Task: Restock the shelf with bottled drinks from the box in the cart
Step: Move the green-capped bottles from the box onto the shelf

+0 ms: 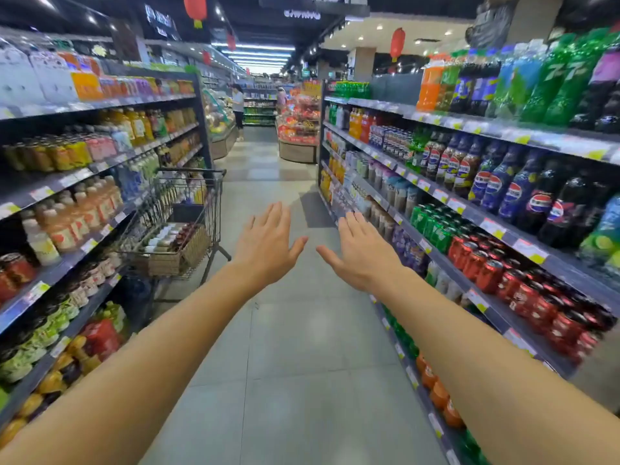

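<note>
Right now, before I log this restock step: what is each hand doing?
Left hand: open, fingers straight, holding nothing.
Right hand: open, fingers straight, holding nothing.

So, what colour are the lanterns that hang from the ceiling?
Red. The head view shows it best, on the lantern near the right shelves.

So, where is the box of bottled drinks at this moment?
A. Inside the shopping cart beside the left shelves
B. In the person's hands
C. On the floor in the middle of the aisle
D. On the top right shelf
A: the box of bottles sits inside the cart, which stands close to the left shelves; the left hand and the right hand are open and hold nothing.
</note>
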A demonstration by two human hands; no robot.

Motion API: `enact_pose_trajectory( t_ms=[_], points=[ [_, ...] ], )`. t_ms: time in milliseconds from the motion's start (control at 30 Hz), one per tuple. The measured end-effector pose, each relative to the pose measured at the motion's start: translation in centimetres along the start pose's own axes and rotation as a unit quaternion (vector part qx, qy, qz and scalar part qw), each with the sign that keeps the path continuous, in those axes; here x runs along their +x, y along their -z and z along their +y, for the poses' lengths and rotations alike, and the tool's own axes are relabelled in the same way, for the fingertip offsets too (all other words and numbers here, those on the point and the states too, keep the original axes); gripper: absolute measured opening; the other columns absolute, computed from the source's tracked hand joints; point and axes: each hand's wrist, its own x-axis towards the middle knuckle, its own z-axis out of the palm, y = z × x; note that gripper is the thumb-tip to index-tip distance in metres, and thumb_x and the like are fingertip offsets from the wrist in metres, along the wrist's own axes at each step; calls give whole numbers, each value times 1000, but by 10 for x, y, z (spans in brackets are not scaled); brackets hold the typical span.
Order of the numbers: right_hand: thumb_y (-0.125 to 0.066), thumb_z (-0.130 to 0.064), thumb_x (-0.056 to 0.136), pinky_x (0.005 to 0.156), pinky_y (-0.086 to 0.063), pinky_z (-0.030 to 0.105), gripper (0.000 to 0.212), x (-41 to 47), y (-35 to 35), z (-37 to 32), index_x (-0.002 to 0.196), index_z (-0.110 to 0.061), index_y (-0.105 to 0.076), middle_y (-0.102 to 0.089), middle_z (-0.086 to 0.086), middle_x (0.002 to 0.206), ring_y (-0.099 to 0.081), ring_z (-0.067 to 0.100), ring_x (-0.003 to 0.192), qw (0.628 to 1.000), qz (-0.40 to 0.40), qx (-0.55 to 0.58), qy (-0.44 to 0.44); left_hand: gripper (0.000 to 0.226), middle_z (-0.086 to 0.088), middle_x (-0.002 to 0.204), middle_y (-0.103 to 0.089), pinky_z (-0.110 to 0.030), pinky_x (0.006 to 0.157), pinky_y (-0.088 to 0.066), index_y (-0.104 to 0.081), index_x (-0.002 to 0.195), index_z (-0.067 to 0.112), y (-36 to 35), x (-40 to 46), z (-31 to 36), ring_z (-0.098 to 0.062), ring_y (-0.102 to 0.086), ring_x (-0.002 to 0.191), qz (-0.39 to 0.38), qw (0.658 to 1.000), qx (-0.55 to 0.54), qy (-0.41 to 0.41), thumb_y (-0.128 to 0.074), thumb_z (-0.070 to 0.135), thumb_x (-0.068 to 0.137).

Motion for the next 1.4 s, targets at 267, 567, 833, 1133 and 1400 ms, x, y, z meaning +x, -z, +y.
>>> enact_pose_trajectory(
  t_ms=[267,567,833,1133,1400],
  points=[
    [-20,-64,97,122,-1,38,85,97,-36,-42,155,-3,-6,1,14,163,5,23,150,1000,-22,10,16,73,-12,162,-11,-44,120,-15,-12,153,6,-24,51,-69,-25,-9,149,-5,1000,8,19,-24,54,100],
    [-21,-62,98,121,-1,37,84,218,-83,-17,155,-3,-5,0,14,163,4,25,150,999,-28,15,24,72,-12,162,-7,-44,121,-13,-13,153,7,-69,154,-98,-26,-6,150,-18,998,53,10,-26,54,100],
    [-20,-62,98,121,-2,39,83,349,-92,41,154,-3,-5,0,14,163,5,25,150,999,-13,37,11,72,-10,162,-9,-42,121,-12,-14,154,8,-117,294,-112,-24,-5,150,-9,997,76,0,-24,54,100],
    [-21,-62,98,122,0,37,83,484,-121,67,155,-3,-2,3,12,163,7,23,150,997,-5,71,43,72,-9,162,-11,-43,121,-13,-16,154,10,-162,418,-156,-23,-6,150,14,997,71,39,-25,56,99],
    [-21,-61,98,122,-1,38,82,605,-183,80,155,-4,-4,2,13,163,7,24,150,995,-17,71,66,70,-9,162,-11,-41,121,-14,-25,151,9,-239,510,-205,-23,-5,150,16,996,82,36,-27,55,99]
  ],
)
